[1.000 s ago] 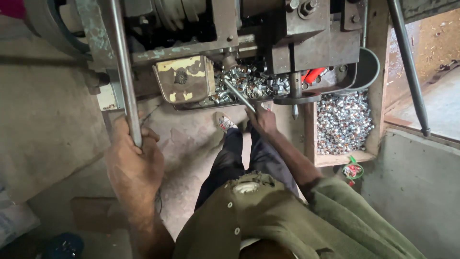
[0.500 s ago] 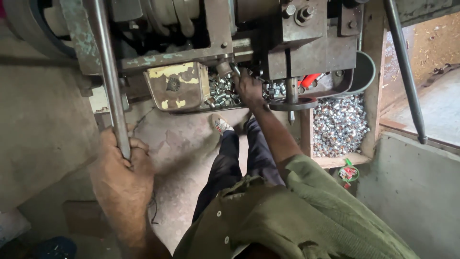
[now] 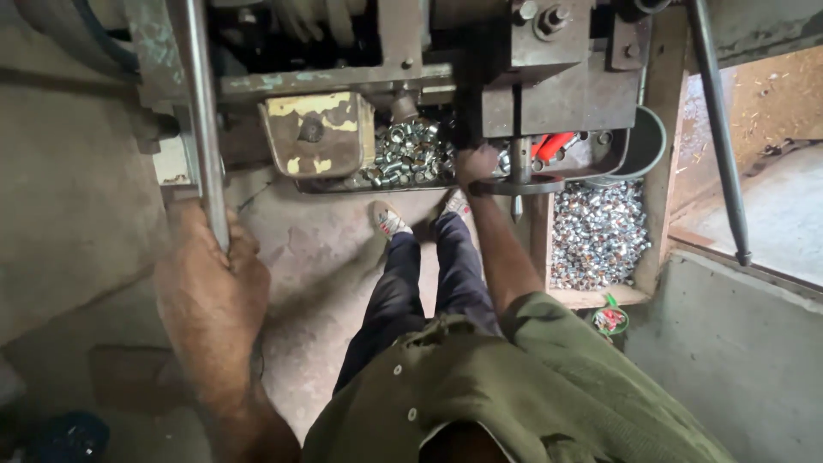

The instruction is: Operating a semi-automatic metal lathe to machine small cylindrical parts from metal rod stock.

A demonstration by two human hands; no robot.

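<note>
my left hand (image 3: 214, 287) is wrapped round the lower end of the long steel lever (image 3: 204, 129), fingers (image 3: 243, 250) closed tight about the bar; the grip sits low on the rod, i judge for leverage on the press (image 3: 549, 77) above. my right hand (image 3: 477, 165) is stretched out under the press head, at the edge of the tray (image 3: 343, 182) of small shiny metal pieces (image 3: 410, 154); the fingers are tucked beneath the machine body and i cannot tell whether they are pinched on a piece or open. the hand lies just beside the round die plate (image 3: 514, 184) and its vertical ram (image 3: 520, 150), which suggests feeding by hand at the point of work. a worn yellow-painted block (image 3: 317, 133) sits left of the tray. finished pieces lie heaped in a wooden bin (image 3: 647, 171) to the right, below the die, placed where they would drop or be swept off. something red (image 3: 553, 144) shows behind the ram, kind unclear. a second slanted rod (image 3: 718, 129) hangs at far right, untouched. i sit with legs (image 3: 429, 274) out toward the machine, feet under the tray, olive shirt (image 3: 514, 394) in the foreground, concrete floor (image 3: 326, 257) beneath.
</note>
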